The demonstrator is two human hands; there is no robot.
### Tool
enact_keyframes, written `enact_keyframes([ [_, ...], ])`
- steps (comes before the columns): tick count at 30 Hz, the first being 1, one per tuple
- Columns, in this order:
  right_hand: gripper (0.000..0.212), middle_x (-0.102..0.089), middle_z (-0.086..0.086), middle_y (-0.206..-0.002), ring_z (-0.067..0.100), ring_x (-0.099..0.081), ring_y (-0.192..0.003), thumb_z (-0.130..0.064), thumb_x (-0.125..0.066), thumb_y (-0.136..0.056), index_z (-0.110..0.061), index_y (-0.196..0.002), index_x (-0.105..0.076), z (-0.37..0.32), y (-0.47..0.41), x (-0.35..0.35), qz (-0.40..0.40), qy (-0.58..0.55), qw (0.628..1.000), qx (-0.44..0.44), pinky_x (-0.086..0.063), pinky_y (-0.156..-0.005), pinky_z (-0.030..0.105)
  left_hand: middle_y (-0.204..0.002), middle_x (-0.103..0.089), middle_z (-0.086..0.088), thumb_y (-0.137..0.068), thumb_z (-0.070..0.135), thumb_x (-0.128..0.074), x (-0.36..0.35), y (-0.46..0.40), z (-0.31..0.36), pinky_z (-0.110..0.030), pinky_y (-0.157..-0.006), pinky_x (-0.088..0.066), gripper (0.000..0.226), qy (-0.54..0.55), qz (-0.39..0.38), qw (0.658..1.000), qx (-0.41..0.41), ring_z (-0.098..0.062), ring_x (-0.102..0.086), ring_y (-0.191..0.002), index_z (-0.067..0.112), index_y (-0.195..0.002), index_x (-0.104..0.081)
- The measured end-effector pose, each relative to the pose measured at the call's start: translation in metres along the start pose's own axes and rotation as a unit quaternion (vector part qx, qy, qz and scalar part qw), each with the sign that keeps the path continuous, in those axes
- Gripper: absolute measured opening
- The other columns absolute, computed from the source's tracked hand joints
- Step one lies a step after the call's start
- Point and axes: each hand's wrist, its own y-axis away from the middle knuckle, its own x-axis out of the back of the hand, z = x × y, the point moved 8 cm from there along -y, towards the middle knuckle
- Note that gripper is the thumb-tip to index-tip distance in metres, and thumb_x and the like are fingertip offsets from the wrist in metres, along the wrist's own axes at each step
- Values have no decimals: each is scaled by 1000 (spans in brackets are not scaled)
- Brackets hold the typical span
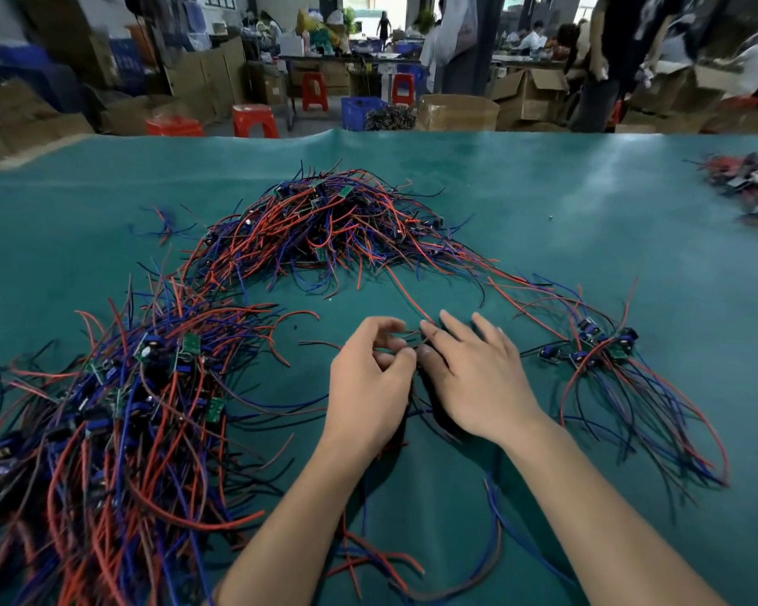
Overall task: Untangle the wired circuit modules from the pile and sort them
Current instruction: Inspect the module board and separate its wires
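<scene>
Left hand: we see our left hand point(370, 378) at table centre, fingers curled, thumb and fingertips pinching thin dark wires point(405, 332) that run between both hands.
Right hand: our right hand point(478, 373) lies just beside the left, outer fingers extended over the cloth; its thumb and forefinger meet the same wires, and we judge this a pinch, though the contact is partly hidden.
Module in hand: whatever board these wires belong to sits under the hands; we cannot tell its position.
Main pile: the tangled pile point(333, 220) lies beyond the hands, mid-table, red, blue and black leads with small green boards on top.
Left heap: a larger heap point(119, 400) spreads across the near left, with green boards and blue components among the leads.
Right group: a few modules point(596, 347) lie to the right with their leads fanned toward us; we judge this the sorted set.
Far cluster: another blurred cluster point(749, 185) sits at the far right edge.
Surface: green table cover point(587, 203).
Handling: we judge each module light, its leads soft, springy and prone to snagging. Solder joints look like the weak point.
Grip point: we recommend holding the board edges or the lead base, then easing leads out one by one.
Markings: no writing or brand is legible.
</scene>
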Motion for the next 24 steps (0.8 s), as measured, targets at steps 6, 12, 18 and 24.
enact_keyframes([
  [6, 48, -35, -18, -162, 23, -23, -153, -45, -33, -108, -30, -153, -45, -2, -1, 7, 26, -16, 1000, 5, -13, -124, 49, -87, -67, 7, -84, 5, -63, -1, 0, -1, -39, -68, -54, 26, -29, -1, 1000, 5, -5, -55, -58, 25, -100, -65],
  [12, 24, -73, -7, -125, 14, -57, -129, -29, -68, -95, -19, -115, -78, 5, 12, 52, 195, -260, 946, 0, -34, -110, 20, -79, -68, 3, -89, 19, -59, 0, -1, -1, -40, -62, -51, 9, -10, -2, 1000, 2, -21, -63, -66, 23, -94, -65],
  [18, 20, -79, 1, -80, 23, -73, -84, -38, -63, -79, -31, -75, -81, 15, 41, 78, 277, -503, 818, -18, -56, -80, 47, -73, -68, 0, -91, 49, -45, 0, 2, 0, -27, -41, -39, 40, 62, 1, 997, 34, -14, -53, -49, 15, -90, -66],
  [24, 36, -70, 0, -55, 22, -67, -56, -40, -61, -82, -21, -55, -75, -19, 46, 68, 199, -467, 858, 73, -54, -69, 46, -61, -67, 2, -103, 38, -51, -3, 3, 6, -21, -42, -39, 40, 76, -28, 996, 36, -10, -53, -45, 6, -87, -66],
])
